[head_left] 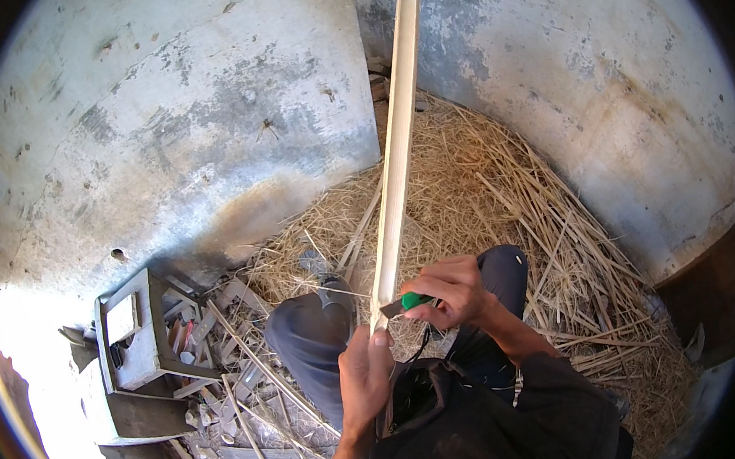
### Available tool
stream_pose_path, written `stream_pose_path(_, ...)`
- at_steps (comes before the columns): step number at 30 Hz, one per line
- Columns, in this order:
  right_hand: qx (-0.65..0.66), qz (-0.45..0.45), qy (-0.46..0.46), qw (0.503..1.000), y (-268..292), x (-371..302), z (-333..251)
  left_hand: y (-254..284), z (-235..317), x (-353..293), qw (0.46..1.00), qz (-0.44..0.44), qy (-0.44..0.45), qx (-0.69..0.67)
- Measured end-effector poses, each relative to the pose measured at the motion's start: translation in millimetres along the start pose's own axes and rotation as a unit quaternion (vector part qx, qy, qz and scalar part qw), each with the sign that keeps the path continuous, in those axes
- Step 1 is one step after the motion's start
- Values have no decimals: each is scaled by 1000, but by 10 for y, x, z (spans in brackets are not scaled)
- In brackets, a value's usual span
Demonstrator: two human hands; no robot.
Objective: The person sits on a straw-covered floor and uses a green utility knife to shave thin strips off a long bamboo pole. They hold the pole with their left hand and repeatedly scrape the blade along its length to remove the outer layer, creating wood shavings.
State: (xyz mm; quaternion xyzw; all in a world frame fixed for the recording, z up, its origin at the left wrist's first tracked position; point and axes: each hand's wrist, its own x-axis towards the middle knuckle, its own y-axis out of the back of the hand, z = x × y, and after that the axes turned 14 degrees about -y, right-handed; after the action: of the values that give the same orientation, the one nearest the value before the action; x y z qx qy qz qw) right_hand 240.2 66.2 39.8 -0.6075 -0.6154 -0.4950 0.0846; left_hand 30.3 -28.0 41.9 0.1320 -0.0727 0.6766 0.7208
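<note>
A long split length of bamboo [397, 160], pale and hollowed along its inner face, runs from near my lap up past the top edge of the view. Its near end is gripped in my left hand [365, 373], thumb on top. In my right hand [455, 291] is a knife [412, 300] with a green handle and a short, dark, broad blade. The blade rests at the bamboo's near end, just beyond my left thumb. A thin sliver sticks out to the left there. Both hands are in front of my body, between my bent knees.
A heap of shavings and thin strips [465, 173] covers the floor ahead, with longer bamboo sticks [566, 247] piled to the right. At left stands a worn wooden stool-like frame [148, 361] with scraps around it. Peeling walls [233, 95] close in ahead.
</note>
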Motion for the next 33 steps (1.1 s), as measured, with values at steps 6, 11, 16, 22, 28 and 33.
stream_pose_path(6,-13,48,-65,997,56,20,107,18,-8,-17,999,-12,28,-34)
stream_pose_path(11,64,182,-204,960,271,72,537,52,-32,-166,995,-48,61,-69)
stream_pose_path(16,51,43,-49,997,83,-71,322,5,32,-73,988,-26,85,-126)
stream_pose_path(22,54,1,-6,999,-102,-79,85,-19,162,15,982,-1,99,-162)
stream_pose_path(28,53,-12,1,999,-93,-47,30,-44,77,-7,998,-1,36,-59)
stream_pose_path(33,17,-14,-6,1000,-29,-1,-52,-47,206,13,999,-13,41,20)
